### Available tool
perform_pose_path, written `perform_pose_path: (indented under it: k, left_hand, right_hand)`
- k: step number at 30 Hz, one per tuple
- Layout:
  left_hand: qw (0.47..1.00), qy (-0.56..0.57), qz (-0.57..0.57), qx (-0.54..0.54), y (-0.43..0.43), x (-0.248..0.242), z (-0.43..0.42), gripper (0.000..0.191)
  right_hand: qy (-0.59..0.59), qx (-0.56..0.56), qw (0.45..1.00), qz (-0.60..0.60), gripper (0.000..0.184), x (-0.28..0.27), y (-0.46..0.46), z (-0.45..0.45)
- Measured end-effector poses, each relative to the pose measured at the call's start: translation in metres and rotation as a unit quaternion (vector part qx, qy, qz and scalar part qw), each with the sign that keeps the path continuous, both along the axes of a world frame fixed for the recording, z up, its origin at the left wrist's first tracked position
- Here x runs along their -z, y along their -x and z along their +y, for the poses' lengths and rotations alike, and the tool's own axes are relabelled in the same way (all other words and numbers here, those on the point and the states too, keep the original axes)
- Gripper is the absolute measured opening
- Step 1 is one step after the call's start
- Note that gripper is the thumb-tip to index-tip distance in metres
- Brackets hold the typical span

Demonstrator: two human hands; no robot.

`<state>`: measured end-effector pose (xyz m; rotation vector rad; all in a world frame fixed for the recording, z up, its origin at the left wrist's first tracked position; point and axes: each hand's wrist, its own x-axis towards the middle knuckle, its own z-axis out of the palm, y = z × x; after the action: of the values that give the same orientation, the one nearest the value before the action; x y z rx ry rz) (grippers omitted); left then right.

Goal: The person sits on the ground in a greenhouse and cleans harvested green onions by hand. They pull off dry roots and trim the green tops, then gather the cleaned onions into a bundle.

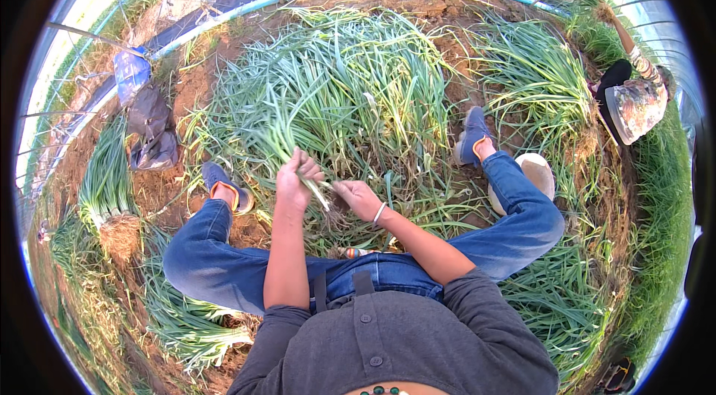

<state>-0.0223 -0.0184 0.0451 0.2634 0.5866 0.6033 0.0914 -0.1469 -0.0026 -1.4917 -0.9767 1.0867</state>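
Observation:
My left hand (pixel 296 177) is closed around a small bunch of green onions (pixel 282 137), leaves pointing up and away from me. The white stems (pixel 320 196) and brown roots (pixel 334 218) stick out below the fist, towards my lap. At those stems, the fingertips of my right hand (pixel 361 200) pinch what looks like an outer leaf; a pale band circles that wrist. Both hands are in front of my lap, between my spread knees. Beyond them spreads a large heap of green onions (pixel 341 81), its leaves lying away from me, with loose leaves strewn on the soil nearer me.
A tied bundle (pixel 106 171) with a root ball lies at left, below dark plastic bags (pixel 150 115) and a blue bag (pixel 132 73). Another heap (pixel 531 65) is at right, near a co-worker (pixel 632 98) holding up a bunch. A pale round object (pixel 536 174) sits by my right knee.

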Motion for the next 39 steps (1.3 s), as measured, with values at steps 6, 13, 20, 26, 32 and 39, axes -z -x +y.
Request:
perform_pose_path:
  k: [6, 13, 20, 26, 32, 39]
  left_hand:
    - [0.992, -0.125, 0.009, 0.014, 0.016, -0.058, 0.032, 0.03]
    - [0.989, 0.042, 0.139, 0.013, 0.012, 0.015, 0.017, 0.024]
    - [0.978, -0.077, 0.186, -0.053, 0.007, 0.009, 0.026, 0.016]
    - [0.982, 0.006, 0.18, 0.064, -0.008, 0.034, 0.017, 0.015]
    - [0.971, -0.034, 0.231, 0.053, -0.004, 0.022, 0.012, 0.015]
    - [0.972, -0.02, 0.226, 0.058, -0.003, 0.024, 0.007, 0.014]
  right_hand:
    - [0.277, 0.11, 0.909, -0.293, 0.051, 0.044, -0.052, 0.051]
    - [0.217, 0.11, 0.876, -0.415, 0.037, 0.06, -0.02, 0.085]
    - [-0.055, 0.18, 0.844, -0.503, 0.022, -0.081, -0.089, 0.062]
    - [0.248, -0.038, 0.881, -0.402, 0.037, 0.023, -0.101, -0.019]
    - [0.11, 0.157, 0.911, -0.366, 0.036, 0.046, -0.088, 0.0]
    - [0.231, 0.052, 0.884, -0.404, 0.03, 0.022, -0.098, 0.053]
